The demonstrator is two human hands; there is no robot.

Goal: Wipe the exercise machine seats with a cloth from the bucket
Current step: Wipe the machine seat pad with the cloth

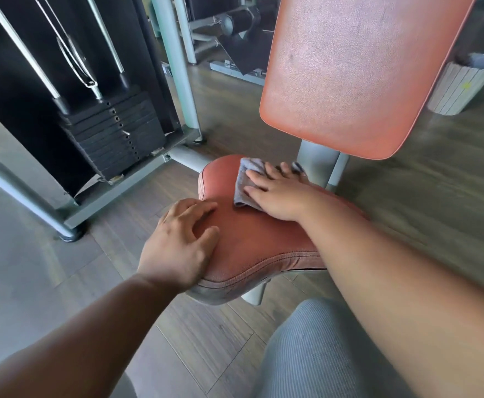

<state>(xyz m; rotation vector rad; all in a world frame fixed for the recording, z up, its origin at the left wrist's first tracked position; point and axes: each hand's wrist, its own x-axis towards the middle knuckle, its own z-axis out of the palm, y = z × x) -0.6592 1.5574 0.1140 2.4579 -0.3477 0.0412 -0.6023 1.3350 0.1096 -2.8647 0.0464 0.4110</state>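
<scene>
While the right hand [278, 193] lay flat on the grey cloth [245, 179], fingers spread and straight, its grip was released: it pressed the cloth down and clasped nothing. Head view, the only one. The cloth sat on the red seat [252, 239], at the seat's far end, just in front of the grey post under the backrest [358, 73]. Part of it was bunched toward the seat's left edge.

Risks, as judged: the cloth was held by palm pressure alone, so a fast stroke toward the seat's far edge could let it slide out or drop to the floor behind the seat. The bunched fold could ride up and leave a strip unwiped. The near half of the seat looked unreached.

The left hand [180, 242] rested on the near left edge of the seat, fingers loosely curved over the padding, grip released, bracing and holding nothing. It would block that corner until lifted. The right forearm crossed over the seat's right side.

The bucket [462, 87], with a cloth draped on its rim, stood on the floor well beyond the seat, to its right.
</scene>
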